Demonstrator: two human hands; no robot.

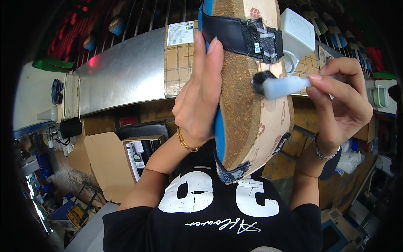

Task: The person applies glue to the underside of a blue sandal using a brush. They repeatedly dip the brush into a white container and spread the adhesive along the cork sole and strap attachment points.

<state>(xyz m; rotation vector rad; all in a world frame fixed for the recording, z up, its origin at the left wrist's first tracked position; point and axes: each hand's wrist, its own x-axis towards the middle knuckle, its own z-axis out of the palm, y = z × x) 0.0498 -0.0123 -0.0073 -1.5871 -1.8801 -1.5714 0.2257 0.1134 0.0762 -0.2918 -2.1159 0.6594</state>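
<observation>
A half-built sandal (238, 105) with a brown, cork-like side stands lengthwise before me, its pale underside turned up to the right. Blue last (219, 131) shows along its left edge. A wide black strap (224, 35) wraps over it near the top, with rough dark ends folded onto the underside. My left hand (199, 92) grips the sandal from the left, fingers laid along its side; the thumb is hidden. Between thumb and fingers, my right hand (342, 94) pinches a brush (287, 87) by its pale, translucent handle. Its dark bristles touch the underside below the strap ends.
Behind the sandal stands a white plastic container (298, 35). Cardboard (178, 71) with a printed sheet (180, 33) lies on the metal bench (121, 71). More blue lasts (116, 27) sit on a rack beyond. An open carton (107, 164) lies below at left.
</observation>
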